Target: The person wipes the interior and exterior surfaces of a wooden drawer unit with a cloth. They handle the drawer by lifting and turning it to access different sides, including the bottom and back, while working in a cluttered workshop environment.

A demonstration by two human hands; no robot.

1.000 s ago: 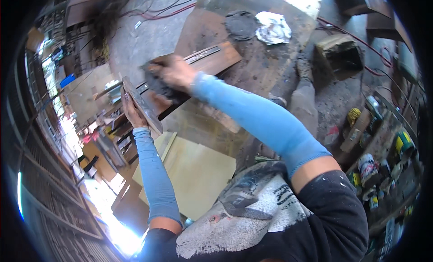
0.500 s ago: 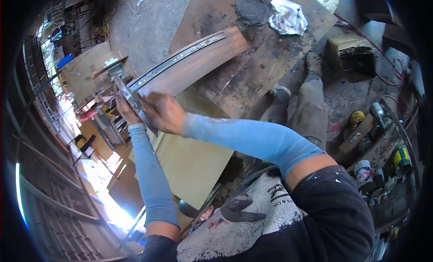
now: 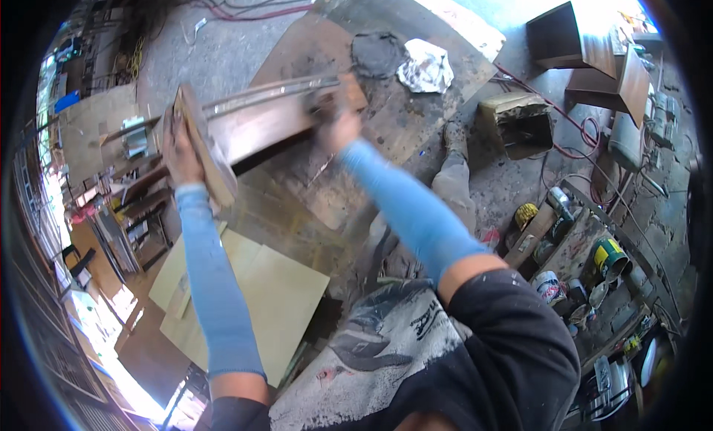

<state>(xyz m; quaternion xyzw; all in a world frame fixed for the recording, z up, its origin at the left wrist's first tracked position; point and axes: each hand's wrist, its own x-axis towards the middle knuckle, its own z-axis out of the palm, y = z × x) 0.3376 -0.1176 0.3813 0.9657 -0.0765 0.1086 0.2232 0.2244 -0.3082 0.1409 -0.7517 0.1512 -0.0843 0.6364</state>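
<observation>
A long brown wooden drawer (image 3: 256,132) is held tilted in front of me, with a metal slide rail (image 3: 271,92) running along its upper edge. At its left end stands a thicker front board (image 3: 203,149). My left hand (image 3: 182,152) grips that board from its outer side, fingers pointing up along it. Over the drawer's far right end is my right hand (image 3: 338,126), badly smeared by motion. Something dark shows at its fingers, but I cannot make out what it is.
A stained board (image 3: 327,182) lies on the floor, with a dark cloth (image 3: 377,54) and crumpled white material (image 3: 426,66) on it. An open box (image 3: 516,126) stands to the right. Cans (image 3: 610,259) crowd the lower right. Pale panels (image 3: 256,290) lie below my left arm.
My right hand has swept from the drawer's left end to its far right end. The drawer has turned, showing more of its front board, and my left hand has shifted left with it.
</observation>
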